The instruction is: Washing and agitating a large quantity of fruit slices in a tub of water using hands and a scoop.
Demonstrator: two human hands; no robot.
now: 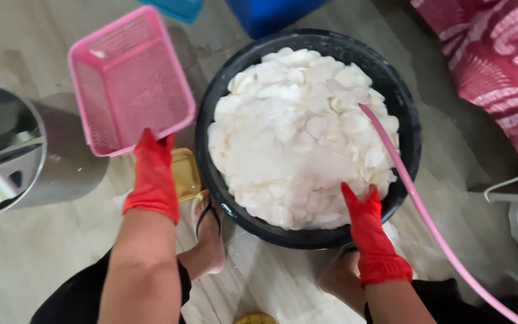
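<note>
The left hand [153,174], in a red glove, grips the near edge of a pink basket [130,81], holding it tilted beside the black tub [406,129]. The right hand [370,231] reaches open-fingered into white slices [298,129], near the pink hose [418,207] feeding the tub.

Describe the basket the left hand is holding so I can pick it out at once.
Find the big black tub heaped with white slices. Just left of it, the red-gloved left hand grips a rectangular pink mesh basket by its rim. It is the only pink perforated container; the neighbouring bins are blue.
</note>
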